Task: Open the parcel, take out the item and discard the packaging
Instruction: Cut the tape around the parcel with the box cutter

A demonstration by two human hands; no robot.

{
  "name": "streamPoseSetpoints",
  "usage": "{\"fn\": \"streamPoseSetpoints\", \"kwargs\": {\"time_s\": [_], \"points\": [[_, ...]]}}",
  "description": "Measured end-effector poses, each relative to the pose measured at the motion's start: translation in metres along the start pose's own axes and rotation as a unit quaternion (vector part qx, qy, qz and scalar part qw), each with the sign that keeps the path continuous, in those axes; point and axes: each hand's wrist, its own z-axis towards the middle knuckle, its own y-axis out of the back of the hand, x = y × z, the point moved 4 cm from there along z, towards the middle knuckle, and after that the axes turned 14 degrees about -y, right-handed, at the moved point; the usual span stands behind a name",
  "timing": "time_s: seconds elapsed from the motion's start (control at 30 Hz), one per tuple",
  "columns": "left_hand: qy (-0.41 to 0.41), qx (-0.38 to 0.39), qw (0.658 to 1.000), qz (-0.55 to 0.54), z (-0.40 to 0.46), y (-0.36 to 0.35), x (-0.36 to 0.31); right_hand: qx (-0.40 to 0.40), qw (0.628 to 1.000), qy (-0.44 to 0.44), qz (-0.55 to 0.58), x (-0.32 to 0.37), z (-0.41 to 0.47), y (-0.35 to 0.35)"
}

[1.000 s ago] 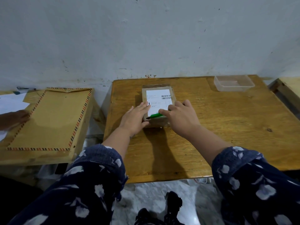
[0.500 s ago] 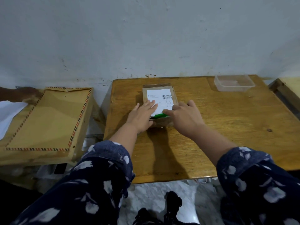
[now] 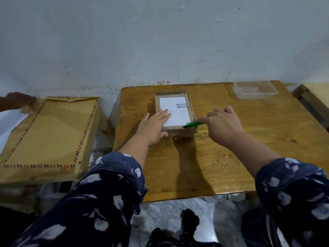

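A small brown cardboard parcel with a white shipping label lies on the wooden table near its back middle. My left hand rests flat on the parcel's near-left top, fingers spread over the label. Just right of the parcel, my right hand is closed on a green cutter. The cutter's tip touches the near right corner of the parcel's top edge.
A clear plastic tray stands at the table's back right. A lower table on the left carries a large brown envelope with a striped border; another person's hand touches its far left corner. A white wall rises behind.
My right hand has drawn the green cutter rightward along the parcel's near top edge to its right corner. My left hand stays pressed on the parcel. The other person's hand moved toward the envelope's far corner.
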Motion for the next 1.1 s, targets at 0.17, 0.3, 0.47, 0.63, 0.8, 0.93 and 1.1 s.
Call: {"fn": "streamPoseSetpoints", "kwargs": {"time_s": [0.17,0.3,0.47,0.63,0.8,0.93,1.1], "points": [[0.008,0.006,1.000,-0.013,0.002,0.000,0.001,0.009,0.999,-0.023,-0.021,-0.025,-0.006,-0.011],[0.019,0.001,0.999,-0.028,0.005,0.000,-0.001,0.003,0.999,-0.049,-0.005,-0.038,-0.014,-0.019],[0.039,-0.011,0.998,-0.057,0.009,-0.002,-0.005,0.089,0.942,-0.203,0.251,-0.061,-0.017,-0.027],[0.063,-0.041,0.995,-0.061,0.028,0.000,-0.017,0.220,0.729,-0.346,0.548,-0.060,-0.009,-0.051],[0.103,-0.030,0.992,-0.060,0.052,0.001,-0.026,0.216,0.633,-0.393,0.631,-0.051,0.009,-0.066],[0.138,-0.027,0.988,-0.058,0.065,-0.004,-0.025,0.127,0.696,-0.445,0.549,-0.049,0.026,-0.078],[0.160,-0.032,0.987,-0.004,0.069,-0.016,-0.027,0.093,0.808,-0.446,0.374,-0.054,0.055,-0.104]]}}
